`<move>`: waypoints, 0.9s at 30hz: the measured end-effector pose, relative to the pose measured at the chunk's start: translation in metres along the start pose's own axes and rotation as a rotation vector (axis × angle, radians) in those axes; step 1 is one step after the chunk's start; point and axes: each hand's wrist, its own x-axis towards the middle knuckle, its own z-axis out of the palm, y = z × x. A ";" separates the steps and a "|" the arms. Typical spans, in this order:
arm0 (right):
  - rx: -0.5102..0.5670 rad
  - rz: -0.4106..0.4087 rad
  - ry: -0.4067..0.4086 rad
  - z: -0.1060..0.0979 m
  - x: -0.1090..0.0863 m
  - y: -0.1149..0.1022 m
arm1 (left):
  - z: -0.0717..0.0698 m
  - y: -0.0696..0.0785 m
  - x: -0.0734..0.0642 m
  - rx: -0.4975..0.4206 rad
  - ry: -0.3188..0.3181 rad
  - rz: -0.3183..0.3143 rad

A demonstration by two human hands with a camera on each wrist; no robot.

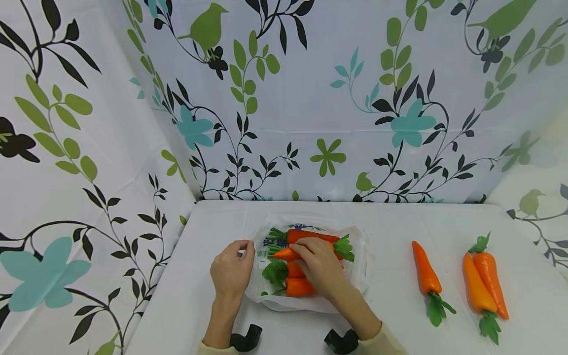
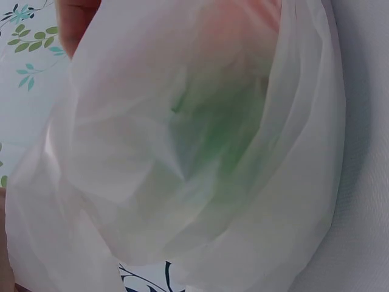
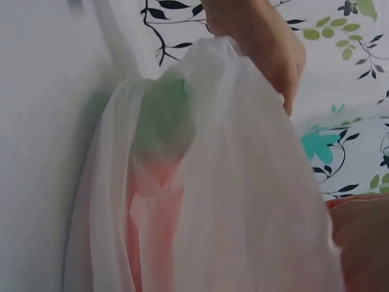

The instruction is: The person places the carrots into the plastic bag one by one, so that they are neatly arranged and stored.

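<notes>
Left hand [image 1: 231, 271] pinches the left rim of the translucent white plastic bag [image 1: 306, 305], likely keeping its mouth open, while right hand [image 1: 320, 266] grips a glossy orange carrot [image 1: 285, 254] inside; three loose orange carrots [image 1: 428, 272] lie to its right.

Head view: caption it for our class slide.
Left grip pinches the plastic bag; right grip holds a carrot inside; three more carrots lie outside.

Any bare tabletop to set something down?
Yes: white tabletop between the translucent white plastic bag and the single orange, green-leaved carrot; also left of the left hand. Narrower between that carrot and the side-by-side orange pair. Crowded: the bag, with orange carrots around the right hand.
</notes>
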 end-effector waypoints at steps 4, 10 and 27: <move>-0.003 0.046 -0.024 0.000 0.000 0.007 | 0.000 0.001 0.000 0.001 -0.005 -0.003; -0.021 0.089 -0.077 0.000 -0.001 0.016 | 0.001 0.000 0.000 -0.015 -0.004 0.008; -0.079 0.197 -0.158 0.009 0.003 0.030 | 0.001 0.000 -0.001 -0.009 -0.013 -0.006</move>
